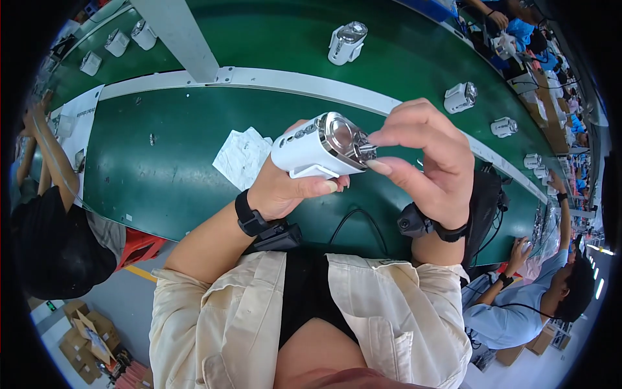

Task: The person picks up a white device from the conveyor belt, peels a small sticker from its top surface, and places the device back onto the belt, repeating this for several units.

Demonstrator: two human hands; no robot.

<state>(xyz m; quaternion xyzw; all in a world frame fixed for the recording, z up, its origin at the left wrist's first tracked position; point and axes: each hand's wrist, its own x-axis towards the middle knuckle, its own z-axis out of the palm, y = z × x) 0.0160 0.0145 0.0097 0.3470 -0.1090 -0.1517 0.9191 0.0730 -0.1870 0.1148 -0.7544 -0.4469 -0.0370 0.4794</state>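
Observation:
In front of my chest I hold a white, rounded device [299,150] with a shiny chrome end and a row of small round marks along its side. My left hand [280,188] is closed round its body from below, the thumb lying along the near side. My right hand [437,159] is at the chrome end, thumb and forefinger pinching a small shiny metal part [367,152] there. Whether that part is fixed to the device I cannot tell. A crumpled white sheet [238,159] lies on the green table [162,175] beyond my left wrist.
A white rail [285,79] and a post [178,39] divide my table from a green surface behind it, where several similar white devices [347,44] stand. Co-workers sit at left [55,240] and right [518,298]. A black cable [359,211] and a black bag [486,207] lie near me.

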